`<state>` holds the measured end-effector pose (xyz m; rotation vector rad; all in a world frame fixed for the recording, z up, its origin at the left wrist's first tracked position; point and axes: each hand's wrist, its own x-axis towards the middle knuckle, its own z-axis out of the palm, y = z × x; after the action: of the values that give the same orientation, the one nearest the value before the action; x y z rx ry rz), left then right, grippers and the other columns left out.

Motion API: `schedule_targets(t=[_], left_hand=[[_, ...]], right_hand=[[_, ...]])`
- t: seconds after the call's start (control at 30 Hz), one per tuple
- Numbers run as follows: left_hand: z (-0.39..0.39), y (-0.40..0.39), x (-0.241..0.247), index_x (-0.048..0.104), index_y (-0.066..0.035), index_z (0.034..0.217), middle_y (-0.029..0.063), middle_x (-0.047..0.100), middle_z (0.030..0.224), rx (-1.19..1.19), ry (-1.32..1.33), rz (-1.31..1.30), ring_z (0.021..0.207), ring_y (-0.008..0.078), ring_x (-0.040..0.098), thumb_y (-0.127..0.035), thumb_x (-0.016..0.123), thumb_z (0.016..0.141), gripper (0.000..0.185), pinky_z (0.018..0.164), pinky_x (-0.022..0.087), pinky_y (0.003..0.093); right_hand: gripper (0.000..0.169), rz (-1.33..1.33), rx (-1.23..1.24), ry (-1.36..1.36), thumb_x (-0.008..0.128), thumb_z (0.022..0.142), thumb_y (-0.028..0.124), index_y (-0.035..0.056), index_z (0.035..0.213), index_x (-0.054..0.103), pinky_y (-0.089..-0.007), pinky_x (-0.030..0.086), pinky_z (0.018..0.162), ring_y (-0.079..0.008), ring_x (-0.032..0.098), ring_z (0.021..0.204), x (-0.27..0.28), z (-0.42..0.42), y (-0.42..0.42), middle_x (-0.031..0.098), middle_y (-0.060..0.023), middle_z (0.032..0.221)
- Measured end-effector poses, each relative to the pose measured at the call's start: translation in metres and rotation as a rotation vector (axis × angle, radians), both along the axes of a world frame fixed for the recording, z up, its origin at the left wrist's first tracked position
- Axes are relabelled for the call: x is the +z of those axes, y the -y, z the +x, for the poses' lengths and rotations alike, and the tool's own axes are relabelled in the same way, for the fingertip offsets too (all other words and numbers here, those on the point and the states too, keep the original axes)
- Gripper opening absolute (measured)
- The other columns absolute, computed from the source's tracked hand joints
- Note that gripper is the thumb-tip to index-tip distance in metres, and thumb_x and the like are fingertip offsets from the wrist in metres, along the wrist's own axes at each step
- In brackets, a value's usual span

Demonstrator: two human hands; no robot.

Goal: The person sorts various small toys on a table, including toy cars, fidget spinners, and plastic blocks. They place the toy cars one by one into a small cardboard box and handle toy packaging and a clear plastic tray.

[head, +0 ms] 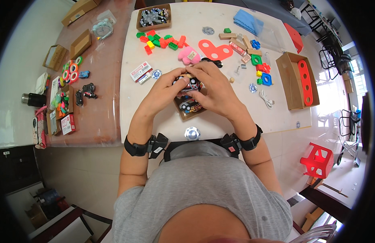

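Observation:
Both my left hand (163,92) and my right hand (218,89) hold a small toy car (192,81), its wheels facing up toward the camera. Under the hands stands a small cardboard box (185,117) with more toy cars (189,104) in it; the hands hide its far part. Just beyond the fingers lie a pink plush toy (189,56) and a black cable (213,62). Left of my left hand are small white-and-red boxes (141,71) and a round silvery sticker (156,74).
Plastic bricks (163,41), a red perforated plate (215,51), wooden blocks (246,42) and a blue cloth (247,22) lie farther back. A box of toy cars (154,17) stands back left. Rightward are a white cable (267,99) and a cardboard box (284,82).

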<state>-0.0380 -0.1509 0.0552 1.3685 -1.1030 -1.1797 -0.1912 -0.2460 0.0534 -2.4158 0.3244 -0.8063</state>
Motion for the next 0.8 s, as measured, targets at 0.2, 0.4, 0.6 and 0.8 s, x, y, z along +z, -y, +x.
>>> schedule_targets(t=[0.2, 0.4, 0.6, 0.8], left_hand=[[-0.005, 0.01, 0.008, 0.043, -0.005, 0.125, 0.0019, 0.054, 0.103, 0.004, 0.053, -0.076, 0.094, 0.0087, 0.05, -0.018, 0.046, 0.093, 0.035, 0.078, 0.043, 0.0231], [0.009, 0.014, -0.005, 0.056, -0.005, 0.112, 0.0054, 0.056, 0.103, 0.075, 0.681, -0.294, 0.096, 0.0194, 0.052, -0.013, 0.053, 0.086, 0.027, 0.082, 0.042, 0.0288], [0.003, 0.011, -0.034, 0.062, -0.006, 0.106, 0.0074, 0.055, 0.112, -0.153, 1.041, -0.354, 0.109, 0.0262, 0.046, 0.005, 0.055, 0.071, 0.038, 0.089, 0.039, 0.0358], [0.006, 0.007, -0.035, 0.063, -0.008, 0.106, 0.0073, 0.055, 0.114, -0.171, 1.056, -0.298, 0.11, 0.0265, 0.047, 0.008, 0.052, 0.07, 0.041, 0.092, 0.036, 0.0369]], right_hand=[[0.049, 0.004, -0.042, -0.025, 0.07, 0.063, 0.015, 0.0031, 0.108, 0.056, -0.036, 0.045, 0.08, -0.029, 0.053, 0.094, 0.002, -0.007, 0.008, 0.057, -0.0123, 0.096], [0.049, 0.233, -0.517, -0.121, 0.07, 0.064, 0.028, 0.0029, 0.104, 0.06, -0.0363, 0.047, 0.076, -0.0269, 0.057, 0.09, -0.009, -0.021, 0.023, 0.061, -0.0137, 0.092], [0.043, 0.014, -0.572, -0.288, 0.069, 0.065, 0.028, 0.0041, 0.099, 0.059, -0.0367, 0.047, 0.073, -0.0263, 0.055, 0.088, -0.019, -0.005, 0.007, 0.061, -0.0107, 0.091], [0.039, -0.181, -0.611, -0.351, 0.069, 0.065, 0.024, 0.0069, 0.099, 0.058, -0.0371, 0.047, 0.07, -0.0252, 0.053, 0.088, -0.033, 0.006, 0.0, 0.058, -0.006, 0.093]])
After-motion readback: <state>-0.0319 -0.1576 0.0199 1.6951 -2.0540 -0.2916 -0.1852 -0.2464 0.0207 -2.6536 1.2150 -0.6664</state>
